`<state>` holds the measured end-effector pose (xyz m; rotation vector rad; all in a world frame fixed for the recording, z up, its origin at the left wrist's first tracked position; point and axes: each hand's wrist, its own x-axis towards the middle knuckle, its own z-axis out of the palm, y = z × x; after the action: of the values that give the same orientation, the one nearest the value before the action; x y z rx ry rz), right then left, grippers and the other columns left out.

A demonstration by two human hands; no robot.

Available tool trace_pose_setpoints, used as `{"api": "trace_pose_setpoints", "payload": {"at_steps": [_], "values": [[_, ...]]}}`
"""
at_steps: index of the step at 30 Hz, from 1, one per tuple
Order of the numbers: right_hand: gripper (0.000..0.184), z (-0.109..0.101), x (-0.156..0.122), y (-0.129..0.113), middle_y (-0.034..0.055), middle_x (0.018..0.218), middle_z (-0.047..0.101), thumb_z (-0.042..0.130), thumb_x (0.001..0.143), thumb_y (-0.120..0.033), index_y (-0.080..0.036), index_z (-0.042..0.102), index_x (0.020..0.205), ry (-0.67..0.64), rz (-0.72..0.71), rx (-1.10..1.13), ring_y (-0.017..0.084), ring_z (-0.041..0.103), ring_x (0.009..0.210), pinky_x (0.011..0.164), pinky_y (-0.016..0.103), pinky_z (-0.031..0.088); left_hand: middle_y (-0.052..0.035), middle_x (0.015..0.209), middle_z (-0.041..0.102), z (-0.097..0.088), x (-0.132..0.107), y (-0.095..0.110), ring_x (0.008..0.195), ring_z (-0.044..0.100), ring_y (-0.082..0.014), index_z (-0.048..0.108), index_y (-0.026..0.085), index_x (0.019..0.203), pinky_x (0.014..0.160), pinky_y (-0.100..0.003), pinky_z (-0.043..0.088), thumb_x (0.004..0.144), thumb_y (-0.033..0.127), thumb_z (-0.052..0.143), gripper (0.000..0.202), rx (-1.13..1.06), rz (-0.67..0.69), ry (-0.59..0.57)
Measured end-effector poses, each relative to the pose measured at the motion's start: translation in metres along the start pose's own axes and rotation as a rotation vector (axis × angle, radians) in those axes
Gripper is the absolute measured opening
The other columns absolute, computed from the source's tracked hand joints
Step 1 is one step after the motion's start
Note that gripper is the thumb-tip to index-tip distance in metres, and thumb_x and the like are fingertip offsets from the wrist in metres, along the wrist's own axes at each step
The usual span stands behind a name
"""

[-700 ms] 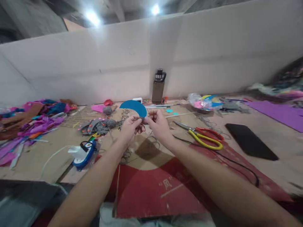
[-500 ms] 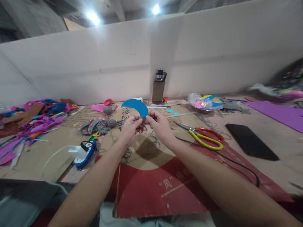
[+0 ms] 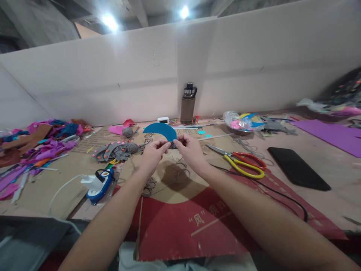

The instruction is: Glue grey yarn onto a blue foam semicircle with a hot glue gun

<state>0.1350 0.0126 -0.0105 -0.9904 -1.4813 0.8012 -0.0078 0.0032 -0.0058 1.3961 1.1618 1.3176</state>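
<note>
A curved blue crescent of felt or foam sheet (image 3: pixel 161 129) is held up over the middle of the table. My left hand (image 3: pixel 156 151) pinches near its lower right end between thumb and forefinger. Close beside it, my right hand (image 3: pixel 188 149) pinches the same end from the right. The fingertips nearly meet and hide the tip of the piece. Below them, loose grey yarn (image 3: pixel 149 186) lies on a cardboard sheet with a red printed part (image 3: pixel 180 229). Scissors with red and yellow handles (image 3: pixel 242 162) lie to the right of my right hand.
A black phone (image 3: pixel 299 168) and a purple sheet (image 3: pixel 329 135) lie at right. A dark bottle (image 3: pixel 188 105) stands by the wall. At left are a blue power strip (image 3: pixel 100 188) with a cable, grey yarn pieces (image 3: pixel 115 150) and colourful scraps (image 3: pixel 42 143). A bowl of scraps (image 3: pixel 242 130) stands back right.
The blue crescent has tipped lower and flatter, and a small white device behind it now shows more. Both hands keep their pinch in nearly the same place; my left hand's fingers are tucked closer.
</note>
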Motion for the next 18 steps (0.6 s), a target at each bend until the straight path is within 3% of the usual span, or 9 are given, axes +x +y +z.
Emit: {"api": "trace_pose_setpoints", "payload": {"at_steps": [6,9,12,15,18], "values": [[0.023,0.004,-0.001,0.011,-0.0032,0.070,0.053,0.051,0.081,-0.036,-0.020,0.049,0.097,-0.004,-0.006,0.032,0.012,0.048,0.061,0.058,0.025,0.038,0.0057,0.048,0.045,0.000,0.002,0.000,0.039,0.031,-0.0032,0.065,0.014,0.078,0.037,-0.017,0.016,0.067,0.036,0.070,0.025,-0.107,-0.025,0.057],[0.016,0.005,-0.003,0.016,-0.0011,0.076,0.054,0.049,0.081,-0.034,-0.020,0.049,0.089,-0.051,0.000,-0.022,0.012,0.049,0.066,0.060,0.026,0.038,0.0023,0.054,0.054,-0.002,0.003,0.001,0.040,0.038,-0.0030,0.061,0.013,0.078,0.035,-0.015,0.016,0.068,0.032,0.071,0.024,-0.196,-0.053,0.067],[0.011,0.007,-0.006,0.022,-0.0015,0.072,0.054,0.047,0.080,-0.030,-0.020,0.050,0.080,-0.125,0.025,-0.081,0.013,0.047,0.064,0.061,0.026,0.037,-0.0037,0.072,0.065,-0.005,0.005,0.001,0.043,0.048,-0.0030,0.057,0.013,0.079,0.033,-0.013,0.020,0.069,0.028,0.070,0.022,-0.288,-0.061,0.071],[0.010,0.012,-0.011,0.027,-0.0018,0.068,0.054,0.045,0.079,-0.026,-0.020,0.052,0.076,-0.201,0.047,-0.138,0.013,0.047,0.065,0.062,0.026,0.037,-0.0045,0.077,0.068,-0.006,0.006,0.002,0.047,0.056,-0.0056,0.051,0.016,0.081,0.035,-0.012,0.030,0.072,0.024,0.068,0.021,-0.408,-0.106,0.069],[0.009,0.015,-0.014,0.028,0.0000,0.072,0.058,0.047,0.079,-0.022,-0.019,0.055,0.076,-0.296,0.085,-0.241,0.013,0.051,0.069,0.066,0.026,0.038,-0.0031,0.071,0.067,-0.005,0.007,0.003,0.055,0.064,-0.0102,0.049,0.016,0.082,0.047,-0.016,0.046,0.075,0.021,0.065,0.019,-0.478,-0.147,0.077]]}}
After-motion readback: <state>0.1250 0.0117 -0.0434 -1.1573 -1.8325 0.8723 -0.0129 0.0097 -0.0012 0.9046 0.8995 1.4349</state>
